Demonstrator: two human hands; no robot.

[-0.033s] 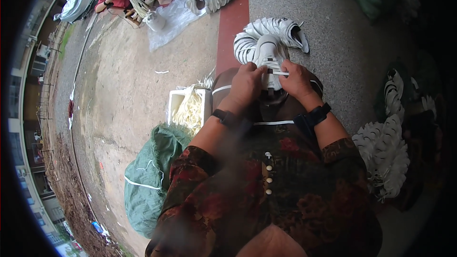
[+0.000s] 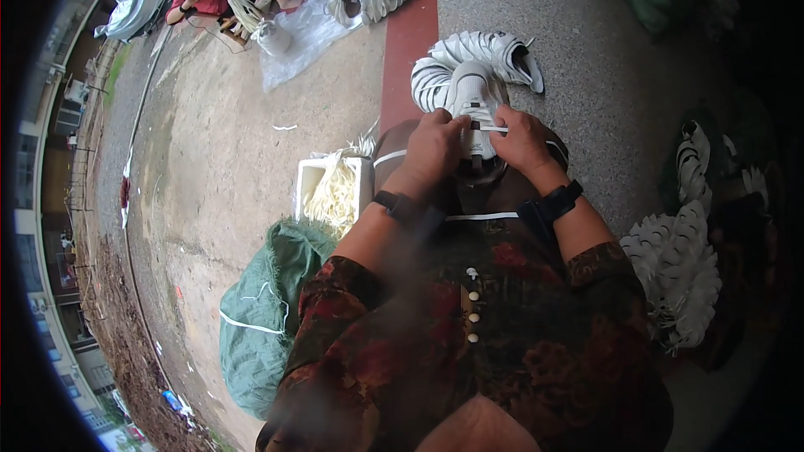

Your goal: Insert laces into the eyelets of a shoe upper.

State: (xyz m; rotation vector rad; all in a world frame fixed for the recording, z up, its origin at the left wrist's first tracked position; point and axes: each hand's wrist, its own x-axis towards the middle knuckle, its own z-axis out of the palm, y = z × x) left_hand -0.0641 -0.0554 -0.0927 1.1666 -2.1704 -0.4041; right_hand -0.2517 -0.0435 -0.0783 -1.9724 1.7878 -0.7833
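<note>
Left hand (image 2: 437,141) and right hand (image 2: 521,141) hold the shoe (image 2: 472,90) I see pointing longways past the lap's far edge (image 2: 399,134), open ground (image 2: 243,151) leftward.

i'm watching the feed now and can't read a single word, number or sign. over the lap, the white shoe upper (image 2: 471,94) gives me no legible mark; the black wristband (image 2: 550,211) on the right arm, none either. i'm checking the green sack (image 2: 264,314) and the white box (image 2: 310,182): nothing readable. out along the ground's left edge, the blue scrap (image 2: 172,400) is too small to make out, and so are the buildings (image 2: 27,172).
</note>
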